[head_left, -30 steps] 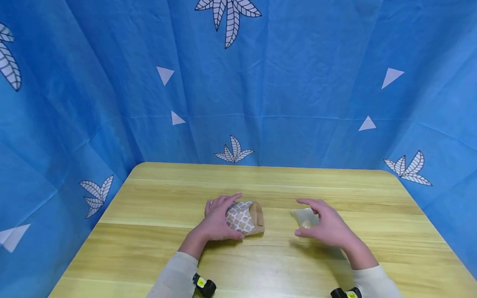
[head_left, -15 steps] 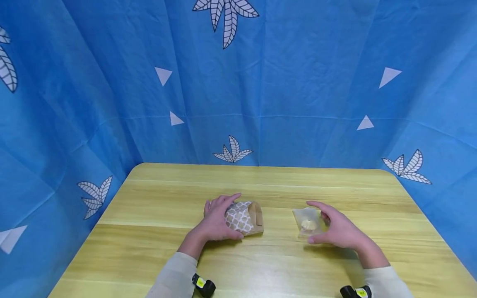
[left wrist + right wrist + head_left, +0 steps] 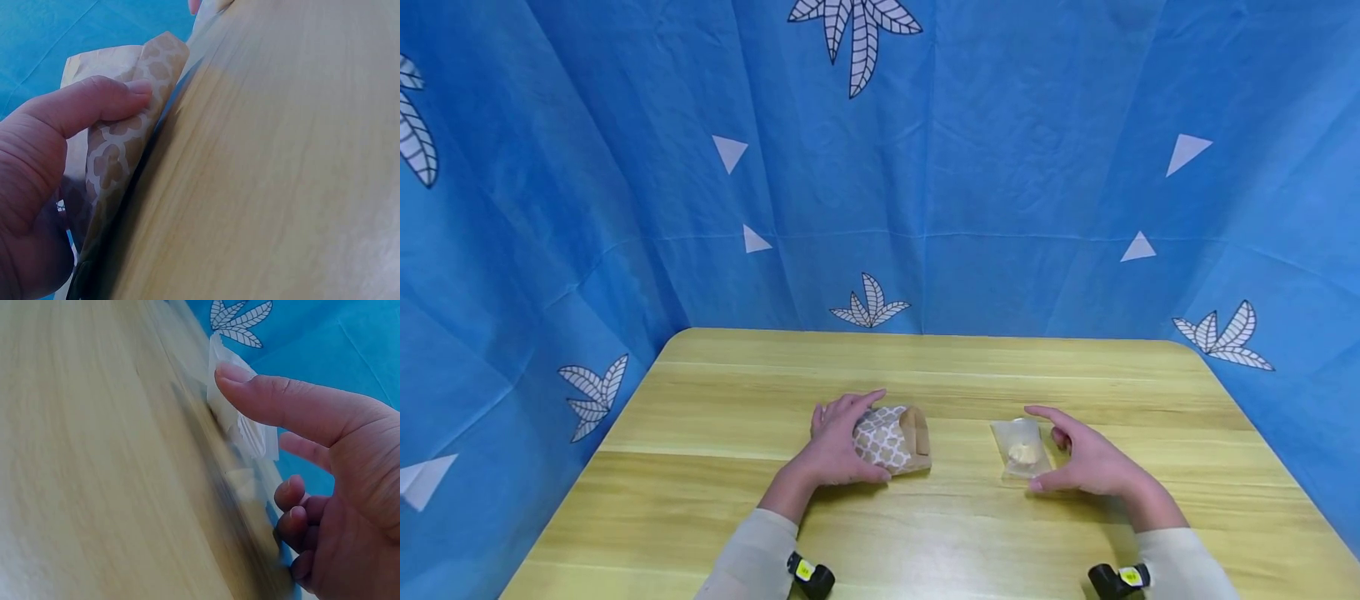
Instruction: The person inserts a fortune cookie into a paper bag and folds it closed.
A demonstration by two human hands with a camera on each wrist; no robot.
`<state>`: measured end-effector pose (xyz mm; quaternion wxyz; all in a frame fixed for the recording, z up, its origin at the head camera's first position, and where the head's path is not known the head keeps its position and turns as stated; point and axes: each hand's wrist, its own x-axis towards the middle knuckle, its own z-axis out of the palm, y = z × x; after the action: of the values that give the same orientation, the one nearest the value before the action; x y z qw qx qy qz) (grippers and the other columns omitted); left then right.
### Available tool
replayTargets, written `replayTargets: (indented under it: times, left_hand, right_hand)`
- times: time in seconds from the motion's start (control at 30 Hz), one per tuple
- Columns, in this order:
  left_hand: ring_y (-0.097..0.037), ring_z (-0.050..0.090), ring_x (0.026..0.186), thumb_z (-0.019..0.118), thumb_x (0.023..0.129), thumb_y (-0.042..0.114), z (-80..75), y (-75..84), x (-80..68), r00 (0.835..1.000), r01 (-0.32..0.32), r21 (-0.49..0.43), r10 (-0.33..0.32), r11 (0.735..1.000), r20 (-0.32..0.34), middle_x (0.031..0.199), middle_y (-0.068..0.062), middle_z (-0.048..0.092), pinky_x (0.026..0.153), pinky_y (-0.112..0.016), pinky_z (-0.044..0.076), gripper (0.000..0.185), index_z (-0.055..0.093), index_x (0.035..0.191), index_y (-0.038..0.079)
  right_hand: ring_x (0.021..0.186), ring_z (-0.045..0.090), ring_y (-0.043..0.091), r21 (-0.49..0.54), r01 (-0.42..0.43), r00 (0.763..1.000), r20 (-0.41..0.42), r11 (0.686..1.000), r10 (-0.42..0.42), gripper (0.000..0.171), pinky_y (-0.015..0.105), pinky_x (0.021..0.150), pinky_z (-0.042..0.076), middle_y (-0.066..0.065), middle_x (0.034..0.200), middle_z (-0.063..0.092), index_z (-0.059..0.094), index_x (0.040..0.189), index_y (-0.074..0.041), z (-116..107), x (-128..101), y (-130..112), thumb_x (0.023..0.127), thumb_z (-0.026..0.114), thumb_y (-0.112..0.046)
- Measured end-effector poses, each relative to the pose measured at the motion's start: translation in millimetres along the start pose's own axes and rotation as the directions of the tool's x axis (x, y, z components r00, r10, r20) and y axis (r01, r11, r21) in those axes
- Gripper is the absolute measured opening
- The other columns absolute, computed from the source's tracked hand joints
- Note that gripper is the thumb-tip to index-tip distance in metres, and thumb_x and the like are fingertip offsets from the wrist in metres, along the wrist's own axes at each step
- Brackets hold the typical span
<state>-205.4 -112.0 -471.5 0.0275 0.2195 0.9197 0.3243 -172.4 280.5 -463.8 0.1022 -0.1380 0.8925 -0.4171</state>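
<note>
A brown paper bag with a white lattice print lies on the table, its folded mouth facing right. My left hand grips it from the left, thumb on the near side and fingers on the far side. The left wrist view shows the thumb pressed on the patterned side of the bag. To the right lies a small translucent packet with something pale and round inside. Beside it is my right hand, thumb and forefinger spread apart with nothing between them, the other fingers loosely bent.
Both things lie on a light wooden table with rounded far corners. A gap of bare wood separates the bag from the packet. Behind and at the sides hangs a blue curtain with white leaf and triangle prints.
My right hand has drawn back to the right from over the packet, uncovering its pale contents. The left hand and the paper bag have stayed in place.
</note>
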Motion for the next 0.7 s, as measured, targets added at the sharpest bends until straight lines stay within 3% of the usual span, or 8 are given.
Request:
replayTargets:
  times: [0.43, 0.7]
  left_hand:
    - [-0.019, 0.032, 0.126, 0.087, 0.048, 0.05, 0.9, -0.3, -0.9, 1.0, -0.005, 0.021, 0.005, 1.0, -0.016, 0.132, 0.006, 0.042, 0.106, -0.059, -0.003, 0.115, 0.029, 0.146, 0.037]
    - [-0.019, 0.033, 0.125, 0.086, 0.048, 0.05, 0.2, 2.2, -1.5, 1.0, -0.001, 0.033, 0.001, 0.999, -0.008, 0.131, 0.006, 0.042, 0.105, -0.06, -0.003, 0.115, 0.029, 0.147, 0.034]
  right_hand:
    - [0.084, 0.038, 0.025, -0.063, -0.036, 0.999, 0.018, 0.997, 0.037, 0.102, 0.034, 0.066, 0.035, 0.012, 0.091, 0.041, 0.041, 0.139, -0.014, 0.7, 4.6, 1.4, 0.053, 0.09, -0.037]
    - [0.088, 0.044, 0.025, -0.085, -0.073, 0.997, -0.024, 0.994, 0.072, 0.101, 0.036, 0.073, 0.039, 0.01, 0.102, 0.049, 0.04, 0.138, -0.018, 6.4, 3.2, -0.6, 0.054, 0.089, -0.041]
